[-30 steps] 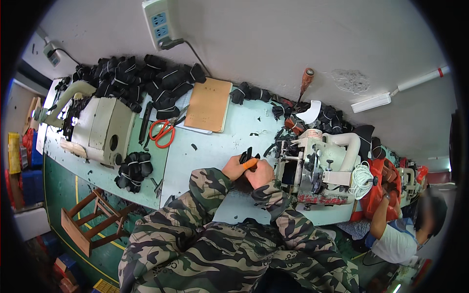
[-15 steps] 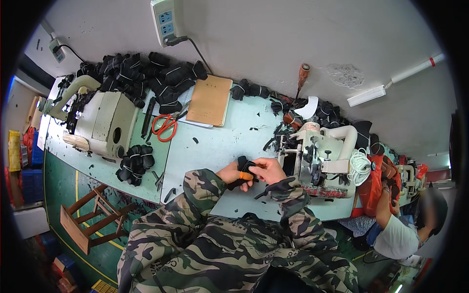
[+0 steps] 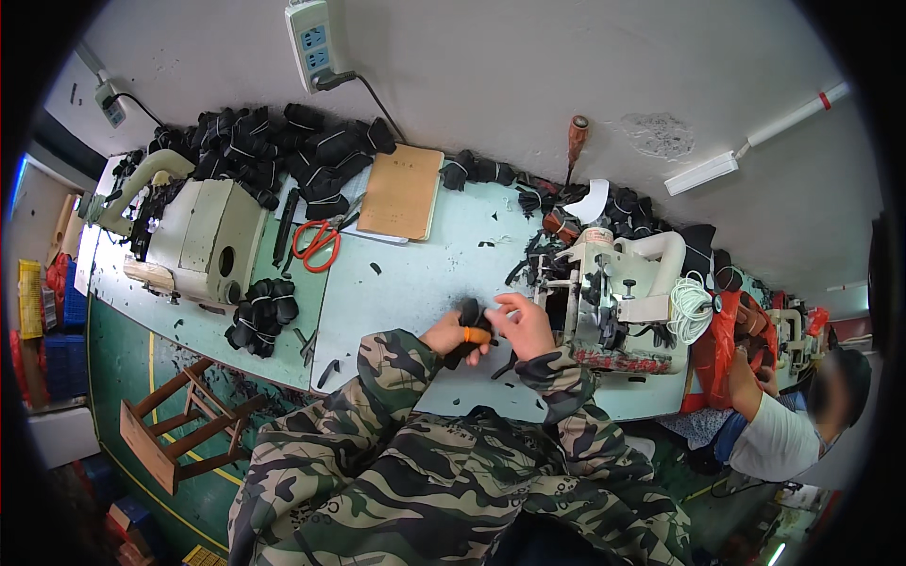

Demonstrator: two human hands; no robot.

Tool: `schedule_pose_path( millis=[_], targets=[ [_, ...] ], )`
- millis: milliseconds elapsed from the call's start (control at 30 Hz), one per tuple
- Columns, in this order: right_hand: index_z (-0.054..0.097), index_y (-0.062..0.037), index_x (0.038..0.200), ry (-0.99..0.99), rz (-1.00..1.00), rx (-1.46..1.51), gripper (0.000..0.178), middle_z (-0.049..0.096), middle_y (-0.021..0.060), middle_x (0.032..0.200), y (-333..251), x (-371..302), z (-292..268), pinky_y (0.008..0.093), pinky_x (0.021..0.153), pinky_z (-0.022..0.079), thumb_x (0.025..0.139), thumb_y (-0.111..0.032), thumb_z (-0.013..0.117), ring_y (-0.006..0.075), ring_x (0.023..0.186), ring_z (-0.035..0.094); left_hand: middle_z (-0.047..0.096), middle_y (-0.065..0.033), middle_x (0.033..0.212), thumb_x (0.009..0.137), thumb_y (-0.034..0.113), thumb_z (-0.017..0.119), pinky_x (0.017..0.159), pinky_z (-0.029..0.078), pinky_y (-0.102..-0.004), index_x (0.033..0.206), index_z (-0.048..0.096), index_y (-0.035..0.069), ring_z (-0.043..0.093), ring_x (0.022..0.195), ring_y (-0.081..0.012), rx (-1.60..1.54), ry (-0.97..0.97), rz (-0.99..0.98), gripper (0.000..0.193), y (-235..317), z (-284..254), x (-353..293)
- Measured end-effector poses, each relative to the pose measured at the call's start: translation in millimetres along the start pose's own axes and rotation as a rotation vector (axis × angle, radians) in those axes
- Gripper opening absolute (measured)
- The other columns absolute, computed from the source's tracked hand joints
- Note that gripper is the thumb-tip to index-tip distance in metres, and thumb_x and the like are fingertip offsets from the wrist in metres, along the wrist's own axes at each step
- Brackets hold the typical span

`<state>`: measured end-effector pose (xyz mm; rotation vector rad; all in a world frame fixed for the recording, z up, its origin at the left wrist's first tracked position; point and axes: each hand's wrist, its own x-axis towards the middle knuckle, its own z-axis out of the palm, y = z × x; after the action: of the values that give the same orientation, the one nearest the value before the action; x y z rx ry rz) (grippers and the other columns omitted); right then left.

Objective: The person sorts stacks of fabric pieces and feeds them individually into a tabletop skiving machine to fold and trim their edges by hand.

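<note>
holding a black fabric piece (image 3: pixel 471 312) above the surface (image 3: pixel 406 288), a little in from the middle of its near edge, with the fingers of the left hand (image 3: pixel 442 334) closed around it. wearing an orange band (image 3: pixel 476 336) on one left digit. poised with the bent fingers of the right hand (image 3: pixel 528 327) right beside the piece; cannot tell whether pinching it. next, toward the right edge, with an off-white machine (image 3: pixel 645 309) and a coil of white cord (image 3: pixel 692 311) on it. toward the far edge, with a brown notebook (image 3: pixel 400 193), then red-handled scissors (image 3: pixel 317 248) to its left. along the far left edge, heaped with tied black bundles (image 3: pixel 247 141).
</note>
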<state>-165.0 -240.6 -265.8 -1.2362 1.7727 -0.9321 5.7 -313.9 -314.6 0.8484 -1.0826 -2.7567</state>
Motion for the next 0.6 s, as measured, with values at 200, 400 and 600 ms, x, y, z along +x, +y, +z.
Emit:
schedule_pose_path(
  millis=[200,400,600],
  targets=[
    [0.052,-0.0010,0.121,-0.147,0.359,0.479,0.040,0.063,0.0024,0.094,4.9,-36.3,33.8,0.0246,0.065,0.048,0.090,-0.026,0.061,0.0103,0.080,0.059,0.065,-0.0066,0.094,0.084,0.009,0.060,0.072,0.051,-0.0284,0.107,0.064,-0.002,0.061,0.080,-0.0139,-0.274,0.324,0.303,0.025,-19.1,9.4,15.1],
    [0.058,-0.0035,0.113,-0.251,0.464,0.377,0.031,0.062,-0.0002,0.084,20.8,-40.7,37.5,0.0240,0.063,0.049,0.089,-0.022,0.063,0.0088,0.070,0.058,0.063,-0.0122,0.105,0.088,0.015,0.058,0.084,0.050,-0.0309,0.123,0.053,-0.002,0.061,0.094,-0.0192,-0.164,0.154,0.421,0.039,-43.4,12.7,11.0],
    [0.058,-0.0017,0.100,-0.032,0.102,-0.296,0.033,0.063,0.0127,0.082,39.3,-42.6,47.9,0.0350,0.061,0.047,0.076,-0.020,0.071,0.0246,0.064,0.058,0.050,-0.0208,0.130,0.073,0.004,0.074,0.101,0.042,-0.0374,0.139,0.033,0.001,0.050,0.120,-0.0266,0.276,0.518,0.595,0.078,-56.6,-9.2,-9.3]
  ],
)
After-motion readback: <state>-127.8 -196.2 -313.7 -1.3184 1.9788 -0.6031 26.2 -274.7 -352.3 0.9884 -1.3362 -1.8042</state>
